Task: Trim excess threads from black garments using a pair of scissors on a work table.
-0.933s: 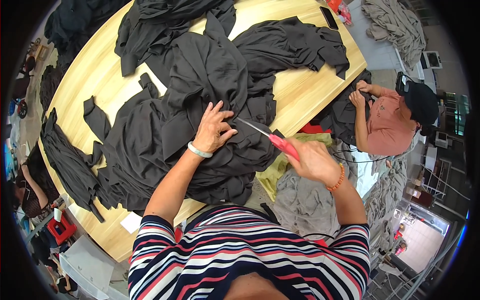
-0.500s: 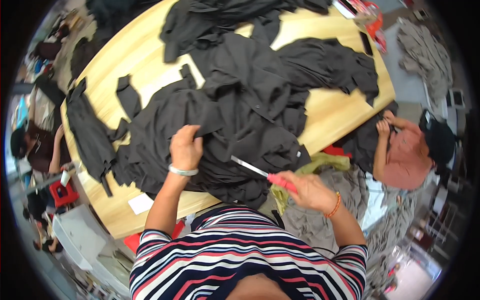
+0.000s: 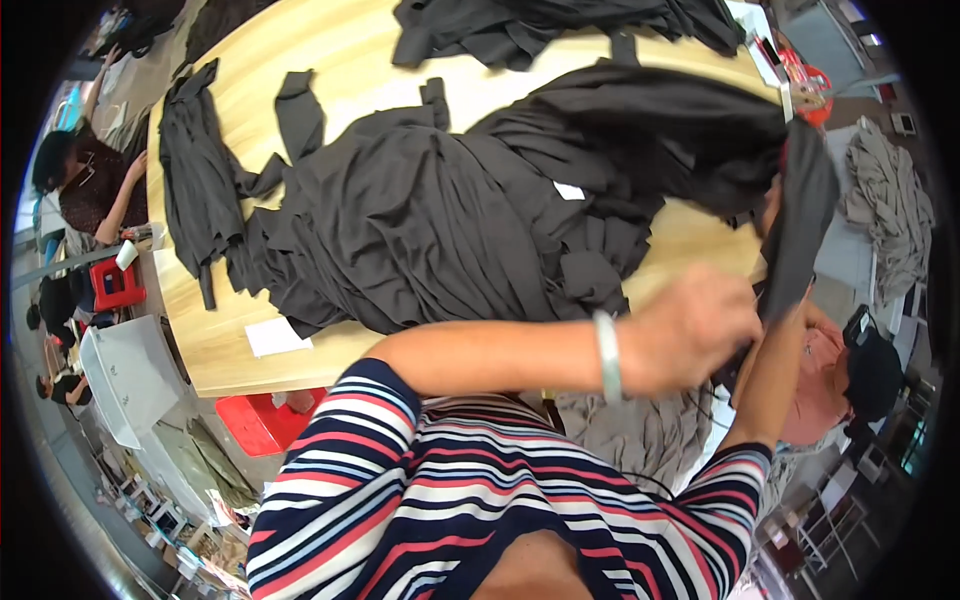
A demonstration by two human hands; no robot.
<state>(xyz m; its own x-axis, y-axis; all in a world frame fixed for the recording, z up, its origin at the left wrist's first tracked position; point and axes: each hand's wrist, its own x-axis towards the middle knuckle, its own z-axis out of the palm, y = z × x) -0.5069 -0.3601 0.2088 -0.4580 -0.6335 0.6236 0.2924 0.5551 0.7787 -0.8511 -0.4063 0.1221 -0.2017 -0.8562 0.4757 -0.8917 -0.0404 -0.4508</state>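
Observation:
Across the right side of the table stretches a dark grey garment (image 3: 680,125), partly lifted and draped over my right arm. My left hand (image 3: 695,325), blurred by motion and wearing a pale bangle, is closed at the hanging lower end of a sleeve-like part (image 3: 803,200). Only a sliver of my right hand (image 3: 771,207) shows behind the cloth. Its fingers are hidden, and I cannot see the pink-handled cutting tool. Another dark garment (image 3: 420,230) lies crumpled over the middle of the table, with a white label (image 3: 568,190) beside it.
More dark garments (image 3: 560,30) lie at the table's far edge, and a dark strip-like piece (image 3: 195,170) at the left. A white paper (image 3: 278,337) lies near the front. A co-worker in pink (image 3: 815,390) sits at the right, another (image 3: 95,185) at the left. Red stool (image 3: 265,420) below.
My left hand has swung across to the right, and my right hand has gone up and away behind the cloth. The garment's right part is pulled rightward and lifted. The pink-handled tool has dropped from sight.

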